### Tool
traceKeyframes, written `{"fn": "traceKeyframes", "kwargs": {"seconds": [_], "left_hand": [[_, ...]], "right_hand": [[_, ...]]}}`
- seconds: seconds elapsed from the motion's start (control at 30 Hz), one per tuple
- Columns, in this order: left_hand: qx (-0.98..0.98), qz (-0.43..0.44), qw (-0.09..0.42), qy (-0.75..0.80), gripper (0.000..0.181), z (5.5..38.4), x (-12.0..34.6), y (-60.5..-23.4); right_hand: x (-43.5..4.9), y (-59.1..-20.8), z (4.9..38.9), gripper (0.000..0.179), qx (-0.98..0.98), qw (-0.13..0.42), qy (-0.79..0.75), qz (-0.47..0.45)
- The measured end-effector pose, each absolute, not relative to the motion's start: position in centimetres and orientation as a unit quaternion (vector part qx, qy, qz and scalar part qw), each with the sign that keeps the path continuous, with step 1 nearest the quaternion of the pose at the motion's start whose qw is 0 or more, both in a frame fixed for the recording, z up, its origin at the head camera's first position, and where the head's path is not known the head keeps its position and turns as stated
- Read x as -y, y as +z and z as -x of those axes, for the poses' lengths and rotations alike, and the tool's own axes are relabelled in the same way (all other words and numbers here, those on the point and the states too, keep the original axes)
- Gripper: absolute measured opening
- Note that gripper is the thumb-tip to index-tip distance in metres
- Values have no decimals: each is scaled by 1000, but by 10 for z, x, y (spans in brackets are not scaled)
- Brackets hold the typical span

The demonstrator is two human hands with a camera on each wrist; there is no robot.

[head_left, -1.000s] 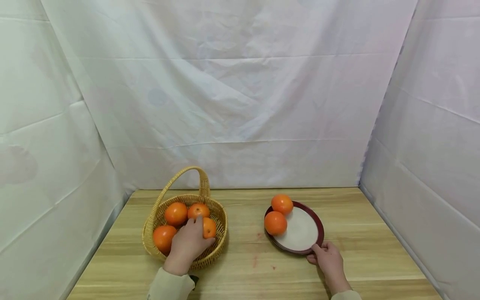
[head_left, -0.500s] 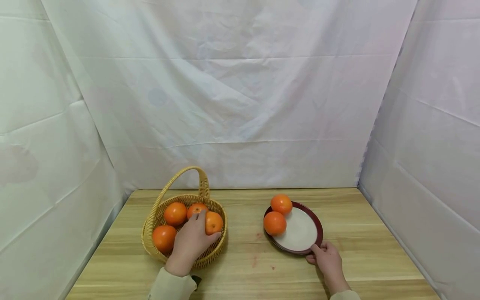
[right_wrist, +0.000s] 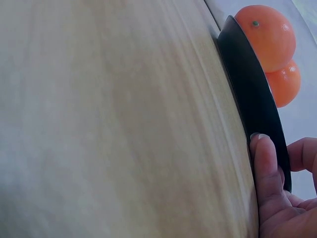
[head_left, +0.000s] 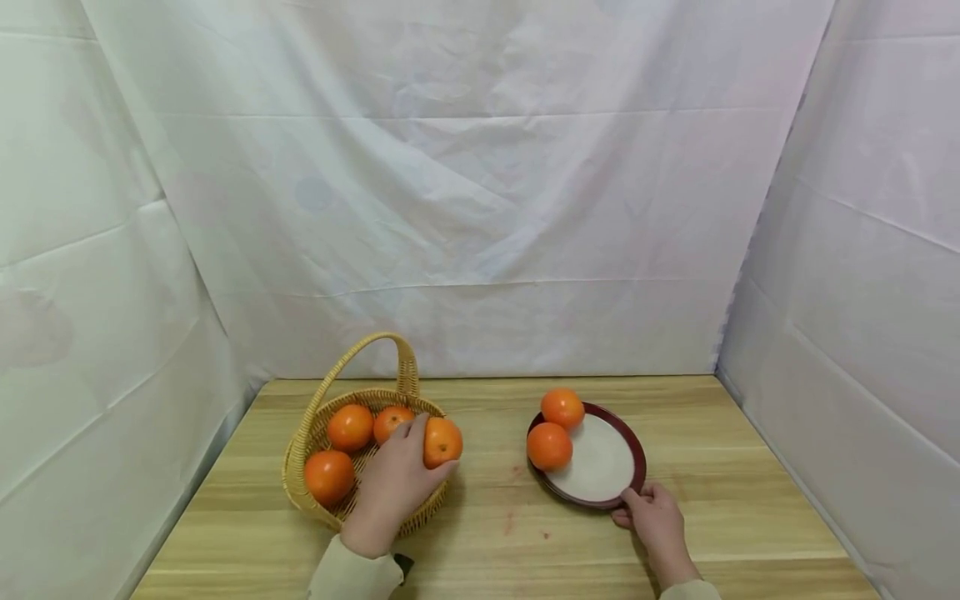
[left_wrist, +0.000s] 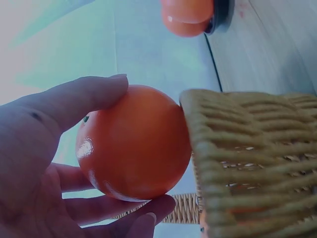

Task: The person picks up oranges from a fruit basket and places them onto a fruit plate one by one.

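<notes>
A white cloth hangs at the far left, and near it on the wooden table stands a woven basket with a tall arched handle over its left side. Inside lie three oranges: a front-left orange, a back-left orange just behind it, and a back-right orange partly covered by the fingers. The left hand reaches across the basket from the front, its pale sleeve below with a small dark object beside the cuff. It grips another orange, thumb on one side and fingers on the other; this fruit is at the basket's right rim, though whether it touches the wicker I cannot tell. Farther right, a few reddish marks spot the wood. Then comes a round plate, pale inside with a dark red rim, bearing two oranges on its left part: a nearer orange and a farther orange, close together. The right hand pinches the plate's front-right edge between thumb and fingers. Another white cloth closes off the right side.
</notes>
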State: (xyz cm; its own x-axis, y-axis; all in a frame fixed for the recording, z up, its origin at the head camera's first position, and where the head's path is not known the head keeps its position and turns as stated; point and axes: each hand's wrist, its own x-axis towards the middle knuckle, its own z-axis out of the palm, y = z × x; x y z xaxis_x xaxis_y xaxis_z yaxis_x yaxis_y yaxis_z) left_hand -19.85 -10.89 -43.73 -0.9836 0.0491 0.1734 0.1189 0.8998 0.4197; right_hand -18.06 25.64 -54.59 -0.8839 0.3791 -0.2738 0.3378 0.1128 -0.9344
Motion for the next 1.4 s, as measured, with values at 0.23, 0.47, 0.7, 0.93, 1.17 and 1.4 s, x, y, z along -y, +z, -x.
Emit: {"fn": "traceKeyframes", "kwargs": {"seconds": [0.23,0.47,0.7,0.93,1.17,1.4], "left_hand": [[969,59,91,-223,84,195,97,-434],[966,85,90,-225,84,192,85,-436],[966,118,86,-214,83,190,71,-442],[964,142,62,-215,84,188,51,-450],[965,176,50,-190,83,183,33,-460],[960,199,68,-187,81,184,20,-470]], "right_hand": [[-257,-546,180,20,747,17,618,243],[-258,-551,182,20,748,19,619,237],[-259,-552,183,21,749,19,617,238],[-259,-552,183,20,751,16,617,236],[-256,-551,182,19,744,20,624,239],[-256,-549,181,22,746,21,621,239]]}}
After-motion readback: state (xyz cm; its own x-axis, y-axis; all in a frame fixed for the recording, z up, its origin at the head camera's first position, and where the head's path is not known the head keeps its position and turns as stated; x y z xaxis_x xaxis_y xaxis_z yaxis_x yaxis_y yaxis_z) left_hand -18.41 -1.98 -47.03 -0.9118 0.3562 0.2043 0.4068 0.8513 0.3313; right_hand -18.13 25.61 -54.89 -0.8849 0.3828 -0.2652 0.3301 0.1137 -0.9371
